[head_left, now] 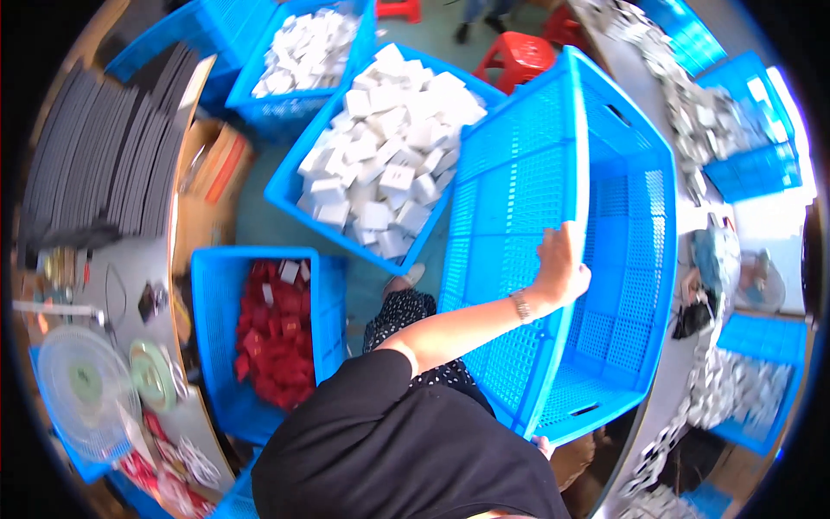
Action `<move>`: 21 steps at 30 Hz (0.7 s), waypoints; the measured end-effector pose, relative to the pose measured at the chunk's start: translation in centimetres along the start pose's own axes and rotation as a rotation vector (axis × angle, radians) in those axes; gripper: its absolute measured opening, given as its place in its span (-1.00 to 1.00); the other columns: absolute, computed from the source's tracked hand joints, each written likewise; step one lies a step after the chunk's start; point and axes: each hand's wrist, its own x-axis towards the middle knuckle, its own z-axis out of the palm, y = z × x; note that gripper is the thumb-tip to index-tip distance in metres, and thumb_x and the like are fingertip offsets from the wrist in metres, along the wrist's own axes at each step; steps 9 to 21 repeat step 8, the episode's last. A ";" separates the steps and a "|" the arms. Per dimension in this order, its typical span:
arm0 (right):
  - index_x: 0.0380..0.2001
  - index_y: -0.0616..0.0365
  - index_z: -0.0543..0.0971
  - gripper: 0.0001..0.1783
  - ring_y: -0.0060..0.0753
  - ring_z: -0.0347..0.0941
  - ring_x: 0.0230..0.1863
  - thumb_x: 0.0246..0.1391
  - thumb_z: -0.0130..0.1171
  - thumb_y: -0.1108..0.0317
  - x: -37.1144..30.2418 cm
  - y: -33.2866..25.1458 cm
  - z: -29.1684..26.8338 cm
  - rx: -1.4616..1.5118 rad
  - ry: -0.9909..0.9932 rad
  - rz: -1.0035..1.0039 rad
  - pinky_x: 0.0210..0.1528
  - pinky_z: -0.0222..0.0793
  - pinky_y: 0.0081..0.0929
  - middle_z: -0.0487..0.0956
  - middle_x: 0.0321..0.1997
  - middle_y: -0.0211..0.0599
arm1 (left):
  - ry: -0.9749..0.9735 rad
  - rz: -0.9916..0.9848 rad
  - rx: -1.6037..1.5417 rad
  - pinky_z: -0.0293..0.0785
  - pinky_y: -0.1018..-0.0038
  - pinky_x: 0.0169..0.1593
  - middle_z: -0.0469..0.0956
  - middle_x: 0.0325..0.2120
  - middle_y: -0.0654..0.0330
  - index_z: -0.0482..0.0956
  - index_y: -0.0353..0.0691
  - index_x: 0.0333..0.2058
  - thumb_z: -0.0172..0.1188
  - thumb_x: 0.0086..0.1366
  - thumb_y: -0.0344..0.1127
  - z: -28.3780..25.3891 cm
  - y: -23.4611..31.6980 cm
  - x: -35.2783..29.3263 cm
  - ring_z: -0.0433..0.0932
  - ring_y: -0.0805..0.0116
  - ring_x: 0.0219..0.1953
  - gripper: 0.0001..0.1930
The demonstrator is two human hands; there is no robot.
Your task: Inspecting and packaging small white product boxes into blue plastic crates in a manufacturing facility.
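A large blue plastic crate [510, 208] with mesh walls is tipped up on its side to my right, and its inside shows no contents. My left hand [560, 268], with a metal band at the wrist, reaches across my body and is closed over the crate's long rim. Only a few fingers of my right hand [543, 445] show, bent against the near end of that rim; the rest is hidden behind my black shirt and the crate. Just beyond, a blue crate of small white boxes [389, 156] stands on the floor.
On my left stands a blue crate [201, 329] holding red pouch-like pieces. Another crate of white pieces [307, 48] sits farther back, near red stools [523, 56]. Benches line both sides; the left carries stacked dark sheets [104, 147] and a fan [86, 381].
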 end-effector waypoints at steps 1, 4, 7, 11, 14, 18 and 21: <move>0.00 0.12 0.44 -0.56 -0.36 0.41 -0.34 0.09 0.22 0.18 -1.6 -0.7 0.8 0.052 -0.008 -0.047 -0.26 0.38 -0.26 0.48 -0.33 -0.33 | 0.019 0.007 -0.048 0.31 -0.05 -0.05 0.38 -0.13 -0.13 0.24 -0.35 0.04 0.24 -0.04 -0.51 -0.2 0.0 0.0 0.36 -0.19 -0.09 -0.39; 0.10 0.34 0.44 -0.34 -0.18 0.46 -0.11 -0.20 0.12 0.41 -2.9 0.9 -0.1 -0.018 0.034 0.135 0.05 0.37 -0.28 0.55 -0.08 -0.10 | -0.010 0.079 -0.064 0.33 -0.03 0.08 0.37 -0.08 -0.27 0.17 -0.50 0.13 0.24 0.00 -0.52 -1.5 0.7 0.1 0.37 -0.27 -0.04 -0.31; 0.18 0.07 0.33 -0.41 -0.33 0.47 -0.36 0.14 0.23 0.15 -4.0 3.8 0.2 0.119 -0.006 -0.018 -0.28 0.44 -0.22 0.54 -0.32 -0.24 | -0.043 0.090 -0.050 0.33 0.01 0.14 0.36 -0.04 -0.32 0.16 -0.54 0.17 0.25 0.05 -0.50 -3.4 0.2 0.5 0.38 -0.29 -0.01 -0.29; 0.18 0.07 0.33 -0.41 -0.33 0.47 -0.36 0.14 0.23 0.15 -3.6 3.6 -1.4 0.141 0.005 -0.009 -0.28 0.44 -0.22 0.54 -0.32 -0.24 | -0.124 0.022 -0.063 0.32 0.03 0.15 0.35 -0.03 -0.34 0.14 -0.54 0.18 0.24 0.05 -0.49 -3.6 0.4 0.7 0.37 -0.28 0.02 -0.28; 0.18 0.07 0.33 -0.41 -0.33 0.47 -0.36 0.14 0.23 0.15 -3.6 3.6 -1.4 0.141 0.005 -0.009 -0.28 0.44 -0.22 0.54 -0.32 -0.24 | -0.124 0.022 -0.063 0.32 0.03 0.15 0.35 -0.03 -0.34 0.14 -0.54 0.18 0.24 0.05 -0.49 -3.6 0.4 0.7 0.37 -0.28 0.02 -0.28; 0.18 0.07 0.33 -0.41 -0.33 0.47 -0.36 0.14 0.23 0.15 -3.6 3.6 -1.4 0.141 0.005 -0.009 -0.28 0.44 -0.22 0.54 -0.32 -0.24 | -0.124 0.022 -0.063 0.32 0.03 0.15 0.35 -0.03 -0.34 0.14 -0.54 0.18 0.24 0.05 -0.49 -3.6 0.4 0.7 0.37 -0.28 0.02 -0.28; 0.18 0.07 0.33 -0.41 -0.33 0.47 -0.36 0.14 0.23 0.15 -3.6 3.6 -1.4 0.141 0.005 -0.009 -0.28 0.44 -0.22 0.54 -0.32 -0.24 | -0.124 0.022 -0.063 0.32 0.03 0.15 0.35 -0.03 -0.34 0.14 -0.54 0.18 0.24 0.05 -0.49 -3.6 0.4 0.7 0.37 -0.28 0.02 -0.28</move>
